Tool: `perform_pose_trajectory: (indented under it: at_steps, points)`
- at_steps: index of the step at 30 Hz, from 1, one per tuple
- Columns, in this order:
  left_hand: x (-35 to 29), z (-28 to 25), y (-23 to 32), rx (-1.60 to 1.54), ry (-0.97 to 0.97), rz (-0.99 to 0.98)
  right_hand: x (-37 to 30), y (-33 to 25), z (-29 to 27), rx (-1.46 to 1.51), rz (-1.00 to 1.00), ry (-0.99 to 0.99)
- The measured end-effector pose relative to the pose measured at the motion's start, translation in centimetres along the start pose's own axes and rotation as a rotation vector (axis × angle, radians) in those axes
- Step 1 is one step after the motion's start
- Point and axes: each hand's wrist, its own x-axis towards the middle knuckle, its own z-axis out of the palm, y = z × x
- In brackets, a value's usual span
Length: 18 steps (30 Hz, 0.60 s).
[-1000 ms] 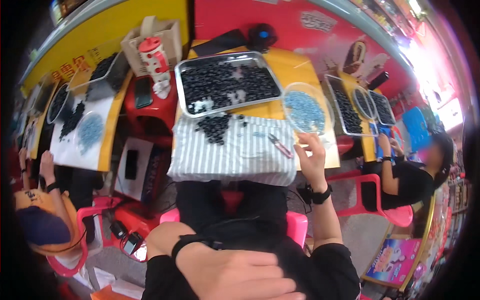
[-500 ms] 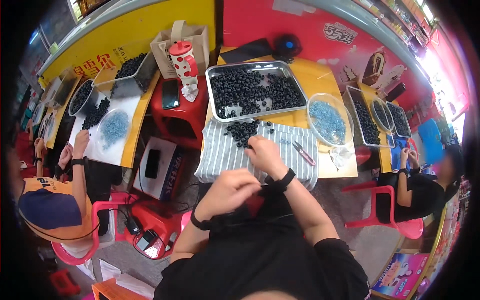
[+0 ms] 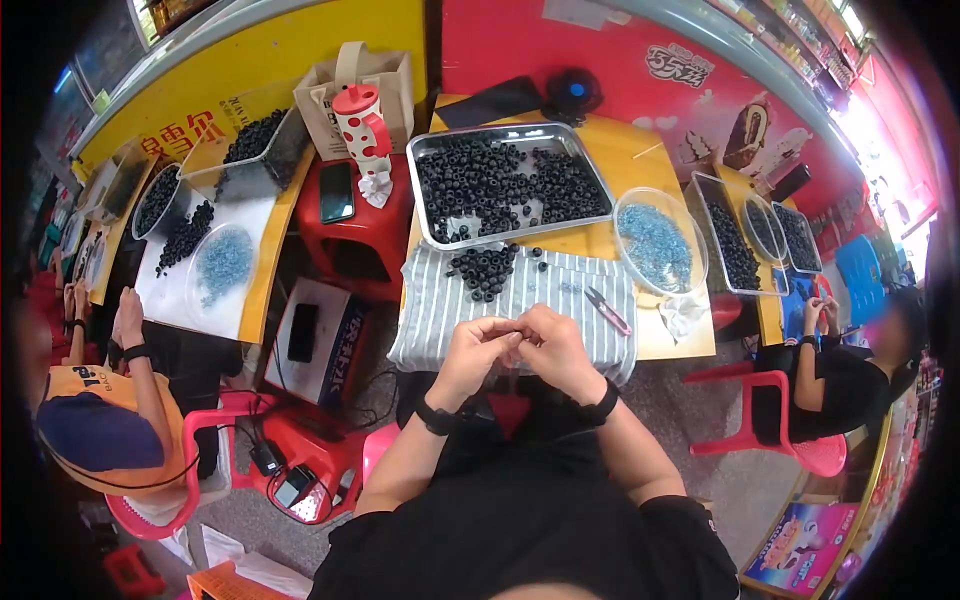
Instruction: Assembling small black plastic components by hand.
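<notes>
Both of my hands meet just over the near edge of a grey-and-white striped cloth (image 3: 430, 310). The fingers of my left hand (image 3: 478, 352) are pinched together, touching those of my right hand (image 3: 553, 350), which is closed too. Whatever sits between the fingertips is too small or hidden to name. Beyond them on the cloth lies a loose pile of small black ring-shaped pieces (image 3: 483, 272). To the right rest a few tiny clear-blue pieces (image 3: 570, 288) and pink-handled thread snips (image 3: 608, 312).
A metal tray (image 3: 428, 222) of black pieces stands behind the cloth. At its right is a round clear tub (image 3: 660, 245) of pale blue pieces, with crumpled tissue (image 3: 683, 315) in front. A red stool (image 3: 350, 240) holds a phone and spotted tumbler. Co-workers sit on both sides.
My right hand has drawn back from the black pile toward me, and my left has moved right and up to meet it. The co-worker's hands at left have shifted nearer their body.
</notes>
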Motion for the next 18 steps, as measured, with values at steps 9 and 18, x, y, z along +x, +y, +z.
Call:
perform_pose_trajectory:
  at_steps: [9,18]
  points:
    - [0.8,-2.8,-0.4,-0.253,0.071,-0.01,7.0,3.8,-0.3,-0.348,-0.039,0.007]
    - [0.9,-3.4,-0.8,-0.288,-0.007,0.04,9.1,4.9,1.3,-0.542,0.035,-0.118]
